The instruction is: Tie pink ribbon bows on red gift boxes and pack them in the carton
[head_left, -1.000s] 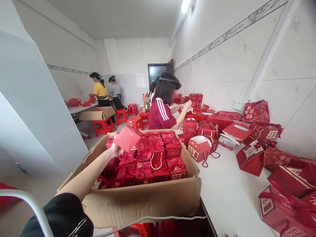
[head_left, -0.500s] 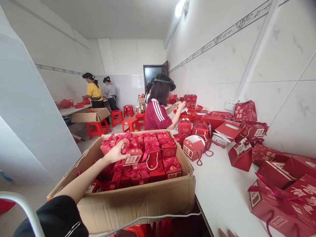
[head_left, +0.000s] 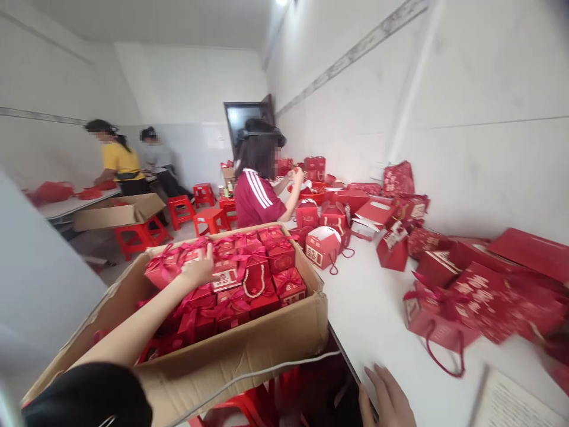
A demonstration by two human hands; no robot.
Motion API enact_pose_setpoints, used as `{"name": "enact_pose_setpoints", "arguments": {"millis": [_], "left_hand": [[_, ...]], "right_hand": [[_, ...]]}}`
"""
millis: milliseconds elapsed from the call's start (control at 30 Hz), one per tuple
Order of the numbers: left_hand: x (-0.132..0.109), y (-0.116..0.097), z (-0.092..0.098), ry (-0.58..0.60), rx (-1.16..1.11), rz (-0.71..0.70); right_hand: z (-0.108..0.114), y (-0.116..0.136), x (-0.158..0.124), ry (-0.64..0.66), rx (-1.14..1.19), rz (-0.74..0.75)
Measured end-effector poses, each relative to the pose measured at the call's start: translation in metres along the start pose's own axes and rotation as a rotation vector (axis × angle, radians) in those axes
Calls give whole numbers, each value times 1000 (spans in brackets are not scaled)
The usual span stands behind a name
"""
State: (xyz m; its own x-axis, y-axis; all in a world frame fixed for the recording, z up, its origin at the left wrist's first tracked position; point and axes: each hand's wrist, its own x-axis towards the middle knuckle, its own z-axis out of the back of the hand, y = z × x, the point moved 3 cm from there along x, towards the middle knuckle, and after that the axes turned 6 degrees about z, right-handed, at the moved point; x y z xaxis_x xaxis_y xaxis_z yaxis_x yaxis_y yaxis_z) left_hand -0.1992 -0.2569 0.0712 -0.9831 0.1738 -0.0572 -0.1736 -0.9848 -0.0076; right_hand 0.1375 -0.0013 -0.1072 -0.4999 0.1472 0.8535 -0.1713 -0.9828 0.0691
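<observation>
My left hand (head_left: 199, 270) reaches into a large cardboard carton (head_left: 249, 356) packed with red gift boxes tied with ribbon. It rests among the upper boxes, beside a red gift box (head_left: 226, 276) with a pale printed label. Its fingers are partly turned away and blurred, so I cannot make out whether they grip anything. My right hand (head_left: 387, 398) lies at the near edge of the white table (head_left: 368, 308), fingers stretched out and holding nothing. Near it on the table stands a red gift box with a cord handle (head_left: 438, 320).
More red boxes and bags (head_left: 484, 296) lie along the wall side. A co-worker in a maroon shirt (head_left: 255, 198) sits beyond the carton; two other people stand at the far left. A pale cable (head_left: 262, 370) crosses the carton's front. Red stools (head_left: 211, 220) stand behind.
The view has swung right and down. My left hand has shifted left off the labelled gift box, which stays in the carton. More of my right hand shows at the table edge.
</observation>
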Motion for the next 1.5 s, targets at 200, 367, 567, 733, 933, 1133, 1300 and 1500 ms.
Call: {"name": "enact_pose_setpoints", "arguments": {"millis": [200, 367, 567, 733, 933, 1133, 1300, 1500], "left_hand": [[-81, -115, 52, -139, 43, -825], [-173, -209, -5, 190, -35, -1779], [-226, -287, -112, 274, 106, -2188], [-218, -314, -134, 379, 69, -2162], [-219, -310, -124, 351, 58, -2127], [-224, -310, -125, 328, 36, -2142], [-220, -310, -127, 332, 4, -2153], [-218, -311, -131, 382, 83, -2142]], "right_hand": [[83, 18, -1, 94, 171, -240], [161, -30, -29, 18, -356, -545], [191, -86, -60, 134, -542, -1162], [169, -88, -51, 271, -440, -1139], [172, -83, -48, 201, -346, -1176], [184, -82, -53, -54, -266, -1344], [187, -63, -46, -542, 224, -1384], [148, -26, -24, -486, 325, -1266]]}}
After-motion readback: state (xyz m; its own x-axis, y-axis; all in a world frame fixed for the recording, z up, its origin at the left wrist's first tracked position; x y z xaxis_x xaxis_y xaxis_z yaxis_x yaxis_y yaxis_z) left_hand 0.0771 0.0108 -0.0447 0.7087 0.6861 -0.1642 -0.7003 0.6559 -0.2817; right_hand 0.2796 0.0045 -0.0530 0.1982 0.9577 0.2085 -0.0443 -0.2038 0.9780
